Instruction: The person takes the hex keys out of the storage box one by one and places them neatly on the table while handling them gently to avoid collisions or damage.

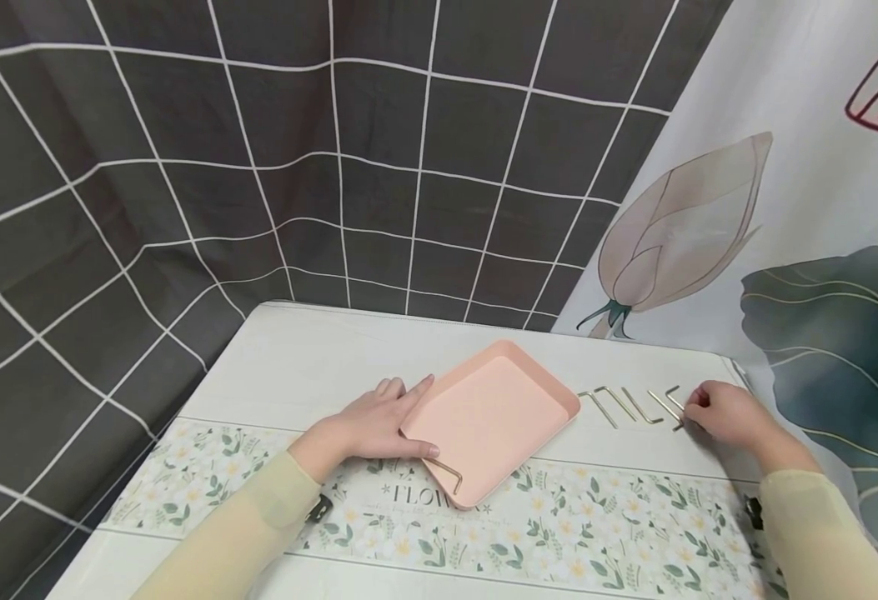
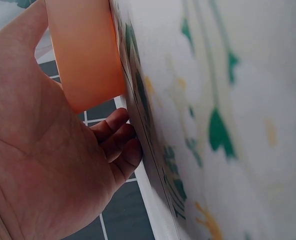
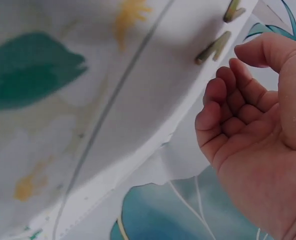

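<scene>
The corner of a shallow pink tray [image 1: 494, 408] sits between the thumb and index finger of my left hand [image 1: 378, 421], which holds it. The thumb lies over the rim and the index finger runs along the outer side. In the left wrist view, the other fingers curl loosely below the tray wall [image 2: 88, 55]. One L-shaped hex key [image 1: 449, 468] lies in the tray by the thumb. My right hand [image 1: 727, 412] is at the right end of a row of brass-coloured hex keys [image 1: 637, 407]. Its thumb and index fingertips are close together, beside a hex key [image 3: 213, 48]; nothing shows between them.
The white table [image 1: 318, 354] has a floral printed band [image 1: 596, 517] across it. A dark grid-patterned curtain [image 1: 378, 200] hangs behind and to the left. A white curtain with plant prints [image 1: 679, 233] borders the right side.
</scene>
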`<state>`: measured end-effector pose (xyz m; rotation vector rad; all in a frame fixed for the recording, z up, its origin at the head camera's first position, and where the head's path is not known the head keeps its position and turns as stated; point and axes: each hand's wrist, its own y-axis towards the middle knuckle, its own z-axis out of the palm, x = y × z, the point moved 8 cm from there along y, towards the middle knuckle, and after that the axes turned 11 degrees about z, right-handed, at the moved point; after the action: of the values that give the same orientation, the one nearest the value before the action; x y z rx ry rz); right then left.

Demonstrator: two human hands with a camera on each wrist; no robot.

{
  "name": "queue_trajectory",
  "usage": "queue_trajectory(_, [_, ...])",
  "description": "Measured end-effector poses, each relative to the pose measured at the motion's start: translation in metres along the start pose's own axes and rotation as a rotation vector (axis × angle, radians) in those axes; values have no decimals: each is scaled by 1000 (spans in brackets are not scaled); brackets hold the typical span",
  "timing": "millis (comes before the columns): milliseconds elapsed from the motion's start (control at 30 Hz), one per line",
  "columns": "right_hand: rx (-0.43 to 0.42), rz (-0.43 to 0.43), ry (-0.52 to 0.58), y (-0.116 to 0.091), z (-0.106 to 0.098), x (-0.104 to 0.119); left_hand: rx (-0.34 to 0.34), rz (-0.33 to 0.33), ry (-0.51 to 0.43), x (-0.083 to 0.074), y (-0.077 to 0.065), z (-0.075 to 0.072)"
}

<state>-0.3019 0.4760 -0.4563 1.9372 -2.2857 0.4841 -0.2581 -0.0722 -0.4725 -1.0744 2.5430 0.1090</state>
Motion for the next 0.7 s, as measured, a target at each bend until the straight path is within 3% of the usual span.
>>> queue_trajectory(433, [-73, -55, -1, -8, -16, 34, 7, -6, 0, 0, 1, 0])
queue_trajectory(700, [-152, -166, -1, -19, -28, 71, 4, -3, -4, 1, 1, 0])
